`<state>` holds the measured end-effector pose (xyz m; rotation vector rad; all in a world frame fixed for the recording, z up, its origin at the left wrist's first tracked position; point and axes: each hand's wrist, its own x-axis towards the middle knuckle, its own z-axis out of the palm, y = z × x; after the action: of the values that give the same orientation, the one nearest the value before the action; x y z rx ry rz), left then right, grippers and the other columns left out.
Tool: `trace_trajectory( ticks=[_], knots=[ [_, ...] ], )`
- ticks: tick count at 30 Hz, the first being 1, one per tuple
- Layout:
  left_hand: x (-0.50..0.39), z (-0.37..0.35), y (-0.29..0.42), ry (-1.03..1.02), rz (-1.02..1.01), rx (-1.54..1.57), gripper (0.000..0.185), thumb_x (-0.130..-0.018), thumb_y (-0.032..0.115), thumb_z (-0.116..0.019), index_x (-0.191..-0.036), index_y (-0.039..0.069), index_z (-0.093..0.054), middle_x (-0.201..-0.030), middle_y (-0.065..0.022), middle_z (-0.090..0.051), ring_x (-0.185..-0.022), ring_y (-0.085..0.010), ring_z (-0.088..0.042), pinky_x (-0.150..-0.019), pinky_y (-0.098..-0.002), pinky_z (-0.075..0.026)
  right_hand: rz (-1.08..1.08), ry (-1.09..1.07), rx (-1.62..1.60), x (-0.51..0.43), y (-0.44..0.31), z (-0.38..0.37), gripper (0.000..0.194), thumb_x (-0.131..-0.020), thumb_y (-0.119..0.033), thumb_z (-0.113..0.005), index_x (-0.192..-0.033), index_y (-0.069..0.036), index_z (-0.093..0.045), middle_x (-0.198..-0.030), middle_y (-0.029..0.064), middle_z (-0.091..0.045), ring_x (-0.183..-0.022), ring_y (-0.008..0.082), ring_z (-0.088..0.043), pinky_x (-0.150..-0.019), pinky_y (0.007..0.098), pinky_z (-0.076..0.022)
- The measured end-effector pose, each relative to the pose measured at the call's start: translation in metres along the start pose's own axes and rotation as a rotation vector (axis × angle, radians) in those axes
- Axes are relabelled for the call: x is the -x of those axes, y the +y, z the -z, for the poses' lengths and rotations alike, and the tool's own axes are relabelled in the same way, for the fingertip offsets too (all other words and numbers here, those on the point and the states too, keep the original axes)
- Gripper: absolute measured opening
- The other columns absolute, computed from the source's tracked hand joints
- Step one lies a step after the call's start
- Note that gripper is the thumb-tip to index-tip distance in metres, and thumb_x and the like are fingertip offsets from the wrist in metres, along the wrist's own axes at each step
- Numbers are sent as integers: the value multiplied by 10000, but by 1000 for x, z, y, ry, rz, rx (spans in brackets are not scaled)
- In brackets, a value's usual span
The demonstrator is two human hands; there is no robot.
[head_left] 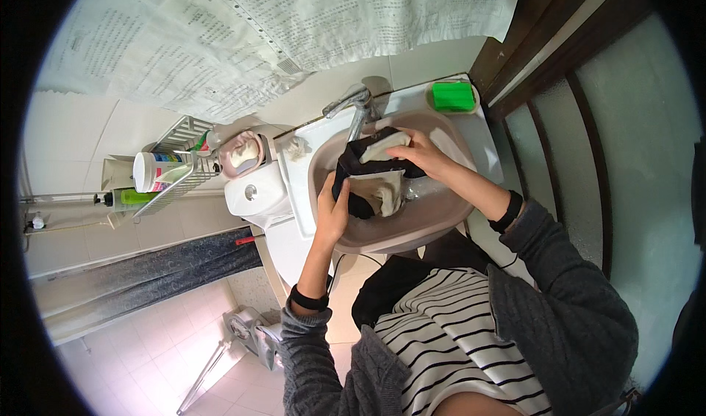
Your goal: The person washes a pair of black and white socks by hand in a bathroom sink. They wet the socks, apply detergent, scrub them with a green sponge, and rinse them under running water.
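Both my hands hold a wet black-and-white cloth item [376, 165] over a pinkish-brown plastic basin [380, 242]. My left hand [332, 209] grips its dark edge at the left. With thumb and fingers, my right hand [422, 154] pinches the pale part at the upper right. White fabric hangs down into the basin, where some water shows. Just behind the cloth stands a chrome faucet [358, 99], its spout pointing towards the fabric. Whether water runs from it onto the cloth I cannot tell.
The basin sits on a white sink [298, 195]. A bright green block [452, 96] rests in a dish at the back right corner. Left are a toilet [256, 195], a pink container [242, 154] and a wall rack [179, 187] with bottles. Printed sheets [287, 24] cover the wall ahead.
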<state>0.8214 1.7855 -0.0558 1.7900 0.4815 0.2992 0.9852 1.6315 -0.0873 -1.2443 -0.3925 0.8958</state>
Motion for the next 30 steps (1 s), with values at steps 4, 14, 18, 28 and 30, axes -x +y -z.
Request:
trace_trajectory(
  ticks=[4, 14, 18, 28, 30],
  knots=[
    [1, 10, -12, -29, 347, 198, 325, -927, 292, -540, -1013, -17, -585, -876, -6, -579, -813, -86, -482, -736, -224, -395, -203, -68, 55, 4, 0, 10, 540, -794, -112, -692, -1270, -21, -453, -1027, 29, -563, -923, 95, -527, -779, 246, -431],
    [17, 34, 72, -45, 159, 456, 251, -924, 154, -518, -1081, -38, -548, -934, -3, -557, -834, -76, -474, -750, -221, -383, -163, -692, 636, 21, -44, 7, 518, -699, -213, -767, -1112, 9, -547, -1030, 46, -546, -830, 78, -491, -695, 248, -406],
    [31, 59, 117, 16, 101, 490, 433, -910, 142, -522, -1299, -16, -415, -1209, -116, -532, -1092, -209, -520, -947, -349, -404, 169, -623, 929, 33, -84, 6, 439, -709, -214, -754, -1019, 28, -557, -895, 79, -621, -793, 124, -568, -708, 270, -457],
    [65, 80, 124, 25, -74, 695, 501, -826, 50, -568, -1295, -37, -416, -1239, -162, -519, -1135, -247, -510, -968, -349, -378, 266, -300, 320, 39, -99, 31, 311, -738, -16, -635, -1029, -25, -526, -930, 20, -528, -857, 80, -499, -727, 211, -415],
    [65, 67, 120, -101, 167, 636, 423, -819, 42, -594, -1226, -9, -493, -1165, -148, -561, -1091, -243, -533, -925, -358, -405, 260, -187, 295, 27, -77, 28, 288, -783, -6, -566, -1063, -42, -513, -1054, 64, -534, -946, 105, -508, -800, 238, -421]
  ],
)
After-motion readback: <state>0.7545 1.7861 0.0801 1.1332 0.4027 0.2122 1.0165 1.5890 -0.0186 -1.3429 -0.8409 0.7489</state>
